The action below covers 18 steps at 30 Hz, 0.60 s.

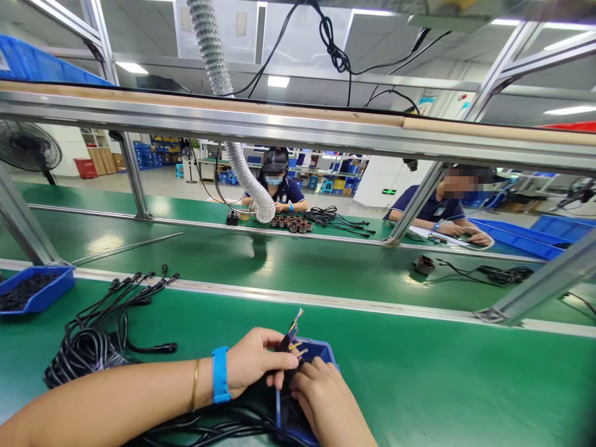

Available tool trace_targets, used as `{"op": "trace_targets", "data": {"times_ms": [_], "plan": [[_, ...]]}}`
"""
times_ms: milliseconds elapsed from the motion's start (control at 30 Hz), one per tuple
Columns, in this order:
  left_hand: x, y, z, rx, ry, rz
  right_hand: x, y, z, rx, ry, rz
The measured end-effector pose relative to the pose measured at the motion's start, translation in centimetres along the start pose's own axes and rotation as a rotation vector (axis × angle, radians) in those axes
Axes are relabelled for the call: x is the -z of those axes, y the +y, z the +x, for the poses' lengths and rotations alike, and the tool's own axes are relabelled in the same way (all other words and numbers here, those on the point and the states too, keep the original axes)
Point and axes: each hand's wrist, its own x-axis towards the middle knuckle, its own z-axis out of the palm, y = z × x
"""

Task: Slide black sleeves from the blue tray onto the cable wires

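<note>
My left hand (pixel 251 363), with a blue band on its wrist, is closed around black cables; their coloured wire ends (pixel 297 323) stick up past the fingers. Just to its right, my right hand (pixel 328 397) reaches into a small blue bin (pixel 329 352) on the green bench. Its fingers are curled, and the fingertips are hidden among dark pieces in the bin, so what they grip does not show. From beneath my left forearm, more black cables (pixel 233 423) run along the bench towards the bin.
Left of me lie a coiled bundle of black cables (pixel 88 357) with connectors and a blue tray (pixel 51 295) of black parts. A metal frame (pixel 298 127) crosses ahead, with a flexible silver duct (pixel 246 177) hanging through. Two people sit opposite, near copper-wound parts (pixel 293 223).
</note>
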Motion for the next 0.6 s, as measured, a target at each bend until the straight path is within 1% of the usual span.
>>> {"op": "trace_targets", "data": {"times_ms": [133, 233, 300, 400, 533, 600], "plan": [[0.1, -0.1, 0.1, 0.038, 0.045, 0.047, -0.6, 0.2, 0.0, 0.022, 0.027, 0.006], [0.0, 0.0, 0.0, 0.042, 0.046, 0.075, -1.4, 0.5, 0.1, -0.001, 0.033, -0.018], [-0.2, 0.1, 0.0, 0.031, 0.038, 0.069, -1.4, 0.7, 0.1, -0.017, 0.042, -0.030], [-0.3, -0.2, 0.0, 0.002, 0.037, 0.053, -0.5, 0.7, 0.0, -0.012, 0.025, -0.007], [-0.2, -0.7, 0.1, -0.008, 0.026, 0.043, 1.0, 0.0, 0.2, -0.006, -0.085, 0.056], [-0.1, -0.8, 0.1, -0.011, 0.019, 0.035, 1.2, -0.3, 0.5, -0.016, -0.106, 0.071]]}}
